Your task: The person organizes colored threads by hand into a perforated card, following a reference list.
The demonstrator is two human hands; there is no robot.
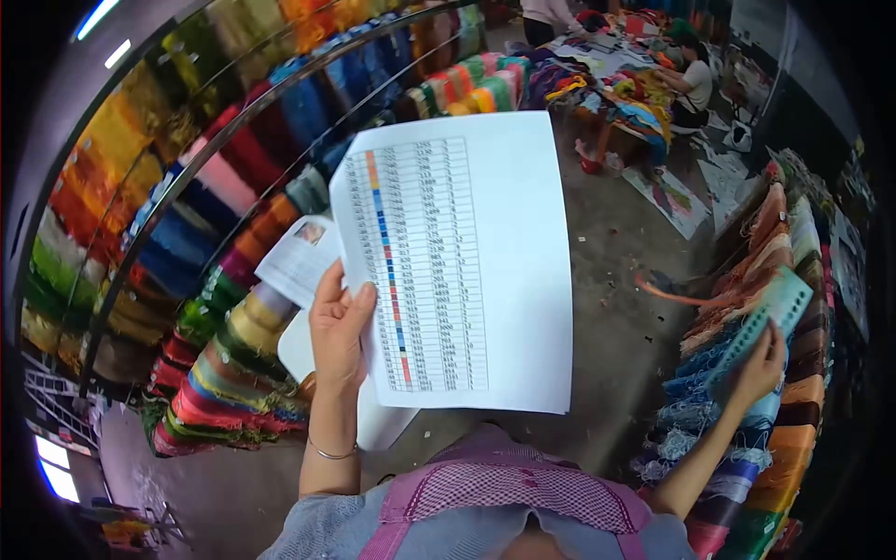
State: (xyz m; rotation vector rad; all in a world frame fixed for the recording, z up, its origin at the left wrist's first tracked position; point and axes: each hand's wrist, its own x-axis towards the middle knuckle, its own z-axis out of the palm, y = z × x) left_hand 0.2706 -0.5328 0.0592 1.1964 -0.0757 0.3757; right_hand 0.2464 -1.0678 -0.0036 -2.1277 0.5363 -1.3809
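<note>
My left hand [338, 322] grips the left edge of a white printed sheet [518, 271], with the thumb on its front. The sheet carries a table of numbers and a column of small colour blocks. Behind it, near my left fingers, is another printed paper [294, 259] with a small picture. At the far right, my right hand [761, 371] holds a green card [779, 306] with a row of holes along its edge. The card is over skeins of thread [714, 359] on a long rack. Orange strands [686, 297] stretch leftward from near the card.
Curved metal rails [219, 154] hung with many coloured skeins line the left side. Below them is a stacked row of thread bundles [229, 373]. At the back, two people work around a table [607, 61] covered with coloured threads. Printed sheets [667, 201] lie on the floor.
</note>
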